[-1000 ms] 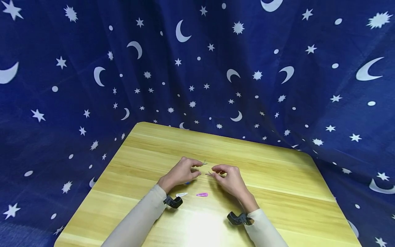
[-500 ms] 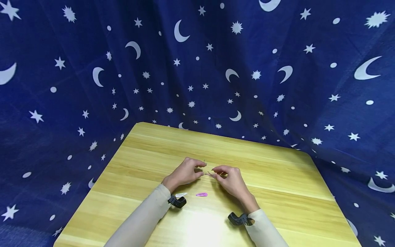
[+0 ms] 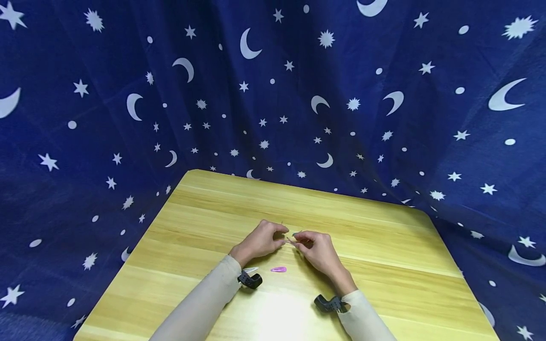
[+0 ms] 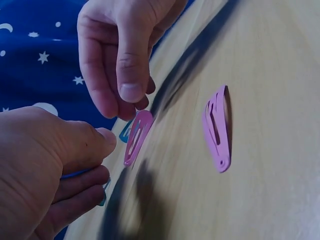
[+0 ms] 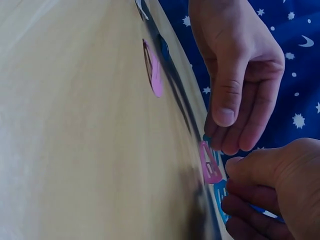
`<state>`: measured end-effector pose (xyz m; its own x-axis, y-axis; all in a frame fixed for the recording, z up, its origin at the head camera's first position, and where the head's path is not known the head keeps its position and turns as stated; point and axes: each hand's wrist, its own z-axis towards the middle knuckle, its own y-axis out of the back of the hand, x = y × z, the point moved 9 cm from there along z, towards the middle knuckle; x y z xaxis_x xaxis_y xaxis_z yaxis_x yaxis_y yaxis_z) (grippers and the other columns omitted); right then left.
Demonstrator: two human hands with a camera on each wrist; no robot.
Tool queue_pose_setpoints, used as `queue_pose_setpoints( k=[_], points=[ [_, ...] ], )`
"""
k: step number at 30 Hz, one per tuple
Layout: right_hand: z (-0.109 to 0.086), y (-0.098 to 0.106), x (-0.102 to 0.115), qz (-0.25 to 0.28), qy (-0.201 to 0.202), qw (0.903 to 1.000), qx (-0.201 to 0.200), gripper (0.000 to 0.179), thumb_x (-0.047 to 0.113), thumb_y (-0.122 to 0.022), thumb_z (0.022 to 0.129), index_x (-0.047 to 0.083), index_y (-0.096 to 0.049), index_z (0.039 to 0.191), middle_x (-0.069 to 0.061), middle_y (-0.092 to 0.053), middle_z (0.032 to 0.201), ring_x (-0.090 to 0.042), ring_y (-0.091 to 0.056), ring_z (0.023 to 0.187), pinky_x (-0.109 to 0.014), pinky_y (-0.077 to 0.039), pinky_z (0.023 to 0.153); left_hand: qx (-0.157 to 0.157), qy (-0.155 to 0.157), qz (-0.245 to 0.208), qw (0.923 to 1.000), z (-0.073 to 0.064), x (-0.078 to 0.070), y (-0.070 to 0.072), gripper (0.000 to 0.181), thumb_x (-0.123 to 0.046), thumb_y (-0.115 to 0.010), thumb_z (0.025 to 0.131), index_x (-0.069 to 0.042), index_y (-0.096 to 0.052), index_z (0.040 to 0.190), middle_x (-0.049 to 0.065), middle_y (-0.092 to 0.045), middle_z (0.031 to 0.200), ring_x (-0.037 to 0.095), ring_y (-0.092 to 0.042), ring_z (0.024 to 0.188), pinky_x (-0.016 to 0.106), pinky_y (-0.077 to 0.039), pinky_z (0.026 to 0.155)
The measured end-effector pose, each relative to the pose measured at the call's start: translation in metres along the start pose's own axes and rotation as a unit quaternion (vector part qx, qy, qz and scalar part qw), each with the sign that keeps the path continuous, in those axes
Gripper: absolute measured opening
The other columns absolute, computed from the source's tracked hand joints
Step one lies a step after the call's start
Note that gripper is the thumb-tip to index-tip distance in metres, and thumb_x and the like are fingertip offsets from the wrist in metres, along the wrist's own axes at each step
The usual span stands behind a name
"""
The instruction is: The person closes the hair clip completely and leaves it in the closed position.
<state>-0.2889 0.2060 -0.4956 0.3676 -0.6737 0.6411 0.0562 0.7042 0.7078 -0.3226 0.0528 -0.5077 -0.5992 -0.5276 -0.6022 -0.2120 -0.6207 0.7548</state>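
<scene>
In the head view my left hand (image 3: pixel 262 240) and my right hand (image 3: pixel 315 247) face each other over the table, fingers loosely bent and close together. Between their fingertips is a pink snap hair clip (image 4: pixel 139 137) with its prong raised. In both wrist views it lies on the table side of the fingers, right at the right fingertips. One teal hair clip (image 5: pixel 221 195) shows beside the right fingers. Another teal hair clip (image 4: pixel 104 195) peeks out past the left fingers, mostly hidden. No pinch on any clip shows in either hand.
Nearer the body, a second pink hair clip (image 3: pixel 279 269) lies on the wooden table (image 3: pixel 384 246). A white hair clip (image 3: pixel 250 269) is partly covered by the left wrist camera (image 3: pixel 250 280). A blue hair clip (image 5: pixel 164 47) lies behind. A starry blue curtain (image 3: pixel 273 94) surrounds the table.
My left hand has moved right, closer to the right hand, and now covers the blue clip in the head view. The right hand has stayed nearly still. The clips between them keep their places.
</scene>
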Motion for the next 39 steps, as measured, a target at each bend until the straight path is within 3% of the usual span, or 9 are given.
queue_pose_setpoints(
  k=[7,13,19,30,39],
  points=[
    [0.0,-0.006,-0.003,0.013,-0.009,0.9998,0.011,0.02,0.002,-0.087,0.091,0.003,-0.083,0.111,-0.01,-0.084,0.103,-0.024,-0.081,0.094,-0.037,-0.068,0.084,0.007,0.011,0.003,0.9999,0.003,-0.001,-0.005,0.032,-0.011,-0.082,0.098,-0.005,-0.079,0.129,0.008,-0.082,0.126,0.024,-0.076,0.122,0.04,-0.057,0.113],
    [0.001,-0.009,-0.005,0.008,-0.006,0.9999,0.008,0.019,0.004,-0.088,0.091,0.004,-0.084,0.109,-0.007,-0.085,0.101,-0.02,-0.08,0.091,-0.035,-0.067,0.083,0.01,0.007,0.017,0.9998,0.007,0.001,-0.009,0.031,-0.013,-0.082,0.098,-0.007,-0.08,0.129,0.006,-0.082,0.125,0.022,-0.076,0.122,0.043,-0.053,0.118],
    [0.002,-0.011,-0.005,-0.003,0.002,1.0,0.004,0.017,0.003,-0.088,0.09,0.005,-0.085,0.107,-0.005,-0.085,0.099,-0.017,-0.079,0.088,-0.033,-0.067,0.08,0.01,0.005,0.014,0.9998,0.009,0.005,-0.014,0.029,-0.01,-0.082,0.098,-0.007,-0.081,0.127,0.005,-0.082,0.124,0.02,-0.077,0.121,0.035,-0.059,0.11],
    [0.004,-0.01,-0.009,-0.019,-0.001,0.9998,-0.008,0.012,0.003,-0.088,0.091,0.012,-0.086,0.099,-0.001,-0.085,0.099,-0.015,-0.079,0.09,-0.029,-0.065,0.08,0.008,0.005,0.015,0.9998,0.01,0.005,-0.018,0.022,-0.007,-0.082,0.098,-0.01,-0.084,0.12,0.002,-0.084,0.119,0.017,-0.078,0.115,0.031,-0.062,0.104],
    [0.001,-0.009,-0.01,-0.006,-0.014,0.9999,-0.008,0.012,0.003,-0.088,0.091,0.015,-0.085,0.094,0.001,-0.083,0.092,-0.008,-0.075,0.083,-0.025,-0.063,0.075,0.004,0.005,0.018,0.9998,0.008,0.005,-0.02,0.021,-0.005,-0.081,0.098,-0.011,-0.085,0.118,0.001,-0.084,0.115,0.013,-0.078,0.108,0.027,-0.063,0.098]
  ],
)
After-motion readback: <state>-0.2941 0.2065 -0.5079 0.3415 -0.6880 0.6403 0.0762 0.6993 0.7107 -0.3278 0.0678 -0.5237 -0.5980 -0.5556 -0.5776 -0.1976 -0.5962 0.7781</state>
